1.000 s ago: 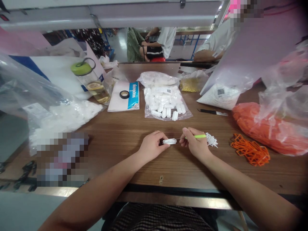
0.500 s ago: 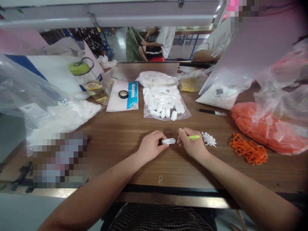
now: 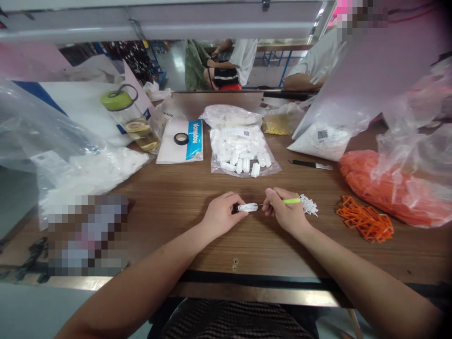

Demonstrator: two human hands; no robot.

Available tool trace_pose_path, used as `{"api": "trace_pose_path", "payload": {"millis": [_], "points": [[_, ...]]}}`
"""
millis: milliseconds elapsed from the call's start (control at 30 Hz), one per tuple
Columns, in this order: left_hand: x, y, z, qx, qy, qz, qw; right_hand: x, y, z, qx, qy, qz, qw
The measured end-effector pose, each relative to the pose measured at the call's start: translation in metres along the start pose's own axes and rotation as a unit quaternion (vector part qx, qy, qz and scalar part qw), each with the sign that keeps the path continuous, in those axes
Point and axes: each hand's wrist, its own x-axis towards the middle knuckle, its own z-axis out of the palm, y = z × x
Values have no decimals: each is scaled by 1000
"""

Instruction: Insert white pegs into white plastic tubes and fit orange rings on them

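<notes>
My left hand point(image 3: 223, 214) pinches a small white plastic housing point(image 3: 248, 207) with a row of dark holes along it, close above the brown table. My right hand point(image 3: 284, 209) is closed around a thin tool with a yellow-green handle point(image 3: 292, 200). The tool's fine metal shaft points left, its tip at the right end of the white housing; whether it touches cannot be made out. Beside my right hand lies a pile of tiny white plastic pieces point(image 3: 309, 205), partly hidden by the hand. Further right sits a heap of orange rectangular frames point(image 3: 365, 219).
Behind my hands lies a clear bag with white housings point(image 3: 243, 150). A notebook point(image 3: 173, 146) carries a roll of black tape point(image 3: 181, 138). A green-lidded bottle point(image 3: 132, 117) stands left. A black-handled blade point(image 3: 310, 164) and a bag of orange parts point(image 3: 391, 188) lie right. People sit beyond.
My right hand has moved slightly right with the tool, so more of its metal shaft shows. My left hand and the white housing stay in place.
</notes>
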Motion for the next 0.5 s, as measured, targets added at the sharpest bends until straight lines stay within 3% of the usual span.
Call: {"api": "trace_pose_path", "payload": {"millis": [500], "points": [[0, 0, 0, 3, -3, -11, 1000, 0, 3, 3, 8, 7, 35, 999]]}}
